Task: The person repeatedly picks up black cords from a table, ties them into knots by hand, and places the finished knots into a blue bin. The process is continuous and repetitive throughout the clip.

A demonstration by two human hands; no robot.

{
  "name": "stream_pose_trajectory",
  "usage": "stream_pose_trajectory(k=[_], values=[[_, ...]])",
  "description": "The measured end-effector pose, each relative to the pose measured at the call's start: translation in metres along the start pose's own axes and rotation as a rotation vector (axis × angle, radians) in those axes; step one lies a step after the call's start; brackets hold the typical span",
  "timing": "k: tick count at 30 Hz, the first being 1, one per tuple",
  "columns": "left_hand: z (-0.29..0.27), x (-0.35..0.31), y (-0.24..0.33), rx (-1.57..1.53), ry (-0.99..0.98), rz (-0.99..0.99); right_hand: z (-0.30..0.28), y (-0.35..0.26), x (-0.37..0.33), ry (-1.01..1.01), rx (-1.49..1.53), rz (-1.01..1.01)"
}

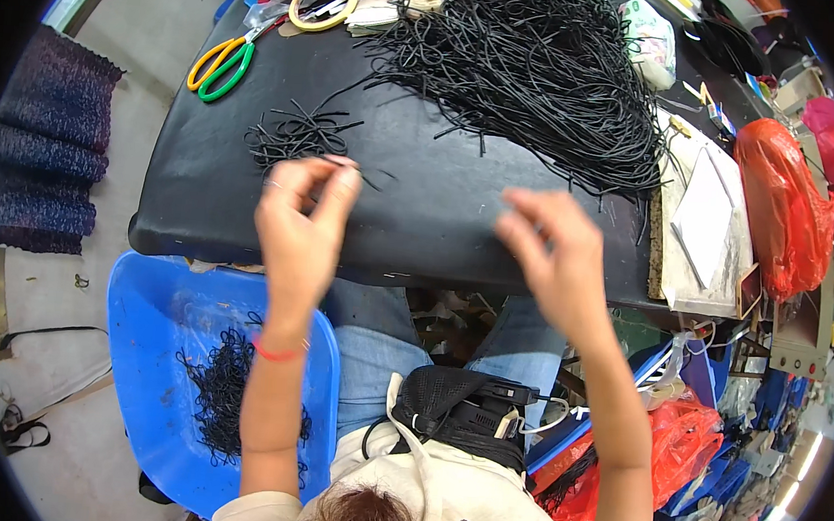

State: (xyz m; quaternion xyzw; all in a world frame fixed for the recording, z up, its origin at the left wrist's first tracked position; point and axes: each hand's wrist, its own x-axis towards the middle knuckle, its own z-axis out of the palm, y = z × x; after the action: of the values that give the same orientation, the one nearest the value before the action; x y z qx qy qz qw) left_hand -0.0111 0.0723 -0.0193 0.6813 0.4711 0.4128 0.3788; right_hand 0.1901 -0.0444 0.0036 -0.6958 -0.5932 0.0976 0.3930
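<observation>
My left hand (305, 211) is over the near part of the black table, thumb and forefinger pinched together on a thin black cord (376, 176) whose loose end shows past the fingertips. Just beyond it lies a small tangled pile of black cords (300, 135). To the right, my right hand (561, 250) hovers over the table, slightly blurred, with thumb and fingers apart and nothing visible between them. Across the far side spreads a large heap of long black cords (534, 67), beyond both hands.
Scissors with yellow and green handles (223, 69) and a tape roll (323, 5) lie at the far left. A blue basin (150, 340) with looped black cords stands by my left leg. A pale board (706, 216) and a red plastic bag (778, 206) are on the right.
</observation>
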Motion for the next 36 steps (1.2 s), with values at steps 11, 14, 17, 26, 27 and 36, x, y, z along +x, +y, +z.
stream_pose_trajectory(k=[11,14,17,26,27,36], values=[[0.011,0.0,0.01,0.448,0.192,0.469,0.017,0.086,0.038,0.084,-0.82,-0.227],[0.024,-0.019,0.016,0.326,-0.026,0.509,0.015,0.077,0.039,0.123,-0.513,-0.1],[0.03,-0.026,0.016,0.213,-0.08,0.472,-0.008,0.074,0.039,-0.094,-0.385,0.139],[0.033,-0.037,0.027,0.256,-0.228,0.508,0.022,0.023,0.011,-0.174,-0.265,-0.379],[0.032,-0.038,0.023,0.253,-0.276,0.494,0.025,0.012,0.005,-0.232,-0.248,-0.377],[0.014,-0.041,0.022,0.05,-0.529,0.046,0.015,0.001,-0.001,-0.133,-0.05,-0.334]])
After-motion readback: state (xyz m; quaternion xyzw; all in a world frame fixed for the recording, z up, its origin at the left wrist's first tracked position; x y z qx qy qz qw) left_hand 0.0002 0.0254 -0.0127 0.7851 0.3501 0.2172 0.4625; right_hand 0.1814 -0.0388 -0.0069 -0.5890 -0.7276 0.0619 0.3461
